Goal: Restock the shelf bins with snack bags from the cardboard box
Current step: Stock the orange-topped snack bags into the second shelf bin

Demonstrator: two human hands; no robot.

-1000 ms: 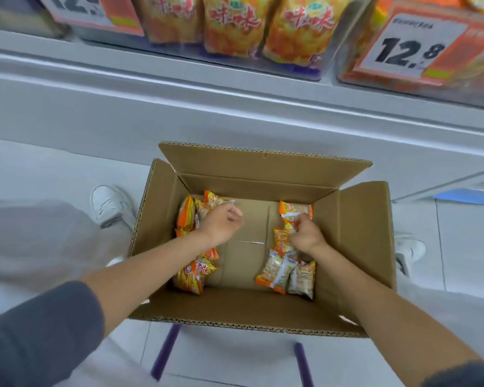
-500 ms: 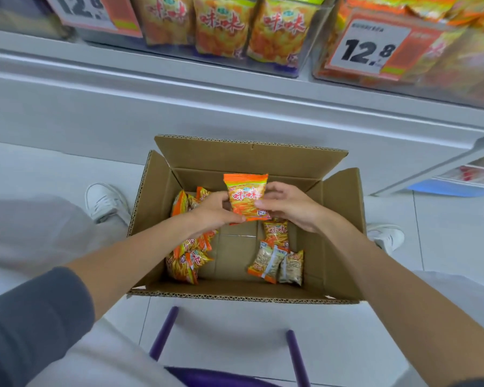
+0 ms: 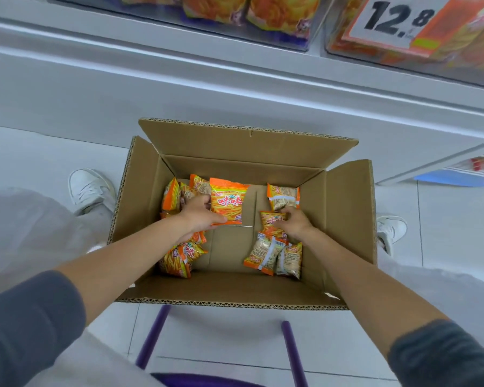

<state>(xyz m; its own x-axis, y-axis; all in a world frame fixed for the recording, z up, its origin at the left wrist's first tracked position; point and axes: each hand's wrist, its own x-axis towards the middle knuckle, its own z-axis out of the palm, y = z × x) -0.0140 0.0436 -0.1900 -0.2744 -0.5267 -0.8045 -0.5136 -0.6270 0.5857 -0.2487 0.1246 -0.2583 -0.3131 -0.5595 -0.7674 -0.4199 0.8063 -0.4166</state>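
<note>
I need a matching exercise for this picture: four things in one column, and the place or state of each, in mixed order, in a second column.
Column A
1. left hand
2. right hand
3. white price card printed 12.8
4. purple tubes

Column B
a. on the near side of the brown cardboard box, low in the picture
b. holds an orange snack bag upright, front to the camera
c. on the front of a clear shelf bin
d. grips a small orange bag lying in the box

Pairs: 1-b, 2-d, 3-c, 4-a

Head view, straight down into cardboard box [image 3: 344,208]
</note>
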